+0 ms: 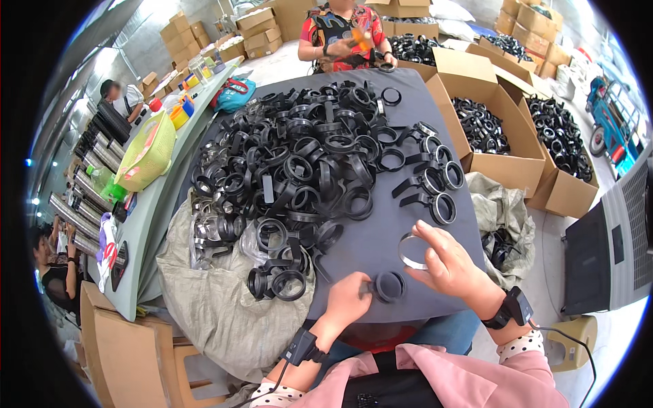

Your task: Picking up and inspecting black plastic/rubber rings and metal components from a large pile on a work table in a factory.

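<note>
My left hand [348,299] is closed on the short handle of a black ring-shaped part [390,287], held low over the near edge of the grey-covered table [367,255]. To its right, my right hand [445,262] holds a thin silver ring [411,251] upright between thumb and fingers. The two parts are apart. Beyond my right hand, several black parts with silvery rims [443,208] lie lined up, handles pointing left. A big heap of black ring parts [299,146] covers the table's middle and far left.
A pale woven sack [211,299] drapes over the table's left side. Open cartons [507,166] of black parts stand at the right, beside a grey machine [605,238]. A green bench [153,224] with a yellow-green basket [147,153] runs along the left. Across the table sits another person [340,41].
</note>
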{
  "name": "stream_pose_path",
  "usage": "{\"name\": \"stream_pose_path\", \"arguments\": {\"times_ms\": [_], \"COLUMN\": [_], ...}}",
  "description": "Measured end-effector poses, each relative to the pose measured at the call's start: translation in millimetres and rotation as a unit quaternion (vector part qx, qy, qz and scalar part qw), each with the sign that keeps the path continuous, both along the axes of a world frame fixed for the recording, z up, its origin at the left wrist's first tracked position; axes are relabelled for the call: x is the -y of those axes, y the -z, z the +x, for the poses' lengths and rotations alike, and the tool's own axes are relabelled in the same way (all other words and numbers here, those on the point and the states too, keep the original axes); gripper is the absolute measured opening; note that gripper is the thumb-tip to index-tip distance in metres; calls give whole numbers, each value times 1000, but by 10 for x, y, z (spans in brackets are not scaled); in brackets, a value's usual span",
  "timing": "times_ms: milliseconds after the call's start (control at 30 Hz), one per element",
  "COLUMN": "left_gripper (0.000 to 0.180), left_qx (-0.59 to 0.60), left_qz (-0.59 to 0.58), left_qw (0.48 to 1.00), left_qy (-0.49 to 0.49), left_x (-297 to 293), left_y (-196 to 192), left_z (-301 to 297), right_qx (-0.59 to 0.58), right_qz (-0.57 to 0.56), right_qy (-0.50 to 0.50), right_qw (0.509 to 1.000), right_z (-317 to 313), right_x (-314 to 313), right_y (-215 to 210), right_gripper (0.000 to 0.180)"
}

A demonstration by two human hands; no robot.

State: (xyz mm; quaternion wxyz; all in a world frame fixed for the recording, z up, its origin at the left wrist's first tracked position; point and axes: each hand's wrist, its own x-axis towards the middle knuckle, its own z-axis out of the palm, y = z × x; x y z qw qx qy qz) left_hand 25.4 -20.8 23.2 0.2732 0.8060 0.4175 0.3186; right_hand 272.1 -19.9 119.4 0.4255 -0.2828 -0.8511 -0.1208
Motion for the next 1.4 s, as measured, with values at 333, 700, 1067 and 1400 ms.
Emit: {"name": "stream_pose_path", "arguments": {"times_ms": [333,700,1067,1400], "left_gripper": [23,24,19,12], "left_qx": [-12,-5,-35,-14], "left_qz": [40,14,-9,14], "left_qw": [993,997,995,998], "left_qy": [-114,-72,-91,-68], "left_x": [14,17,8,-24], "left_y": [58,132,148,73], "left_z": [45,3,26,15], "right_qx": [-31,-112,35,75], "right_qz": [-179,-367,-380,-371], "right_qy": [112,56,53,40], "right_qw": [977,922,923,925], "right_z": [-110,-197,-478,-588], "right_x": [59,359,223,170], "right_y": [-219,864,723,777], "right_gripper": [109,86,85,86]}}
